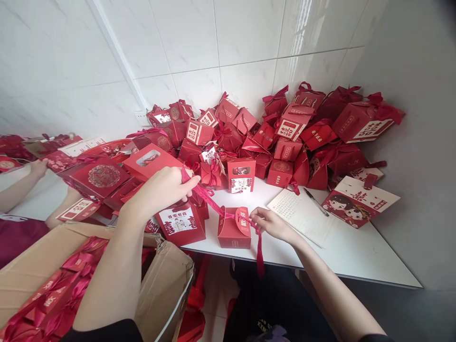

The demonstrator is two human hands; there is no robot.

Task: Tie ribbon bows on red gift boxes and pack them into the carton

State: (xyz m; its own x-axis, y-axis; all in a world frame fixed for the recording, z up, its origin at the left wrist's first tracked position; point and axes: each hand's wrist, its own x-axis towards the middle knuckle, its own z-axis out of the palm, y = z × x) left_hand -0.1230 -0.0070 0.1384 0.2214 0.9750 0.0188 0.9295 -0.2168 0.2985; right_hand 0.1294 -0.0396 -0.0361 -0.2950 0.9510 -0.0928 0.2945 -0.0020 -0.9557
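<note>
Left hand [162, 190] pulling ribbon [210, 202], right hand [272, 223] at red box [233, 232]

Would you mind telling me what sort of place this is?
Likely a makeshift packing spot: tiled wall, a white table heaped with red gift boxes, a cardboard carton of more alongside.

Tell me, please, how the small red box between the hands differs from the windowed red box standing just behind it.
The small box has its ribbon drawn out, gripped by the left hand and right hand; the windowed box is untouched. The windowed box shows a clear window and white label; the small box has neither. Both are red and stand upright.
</note>
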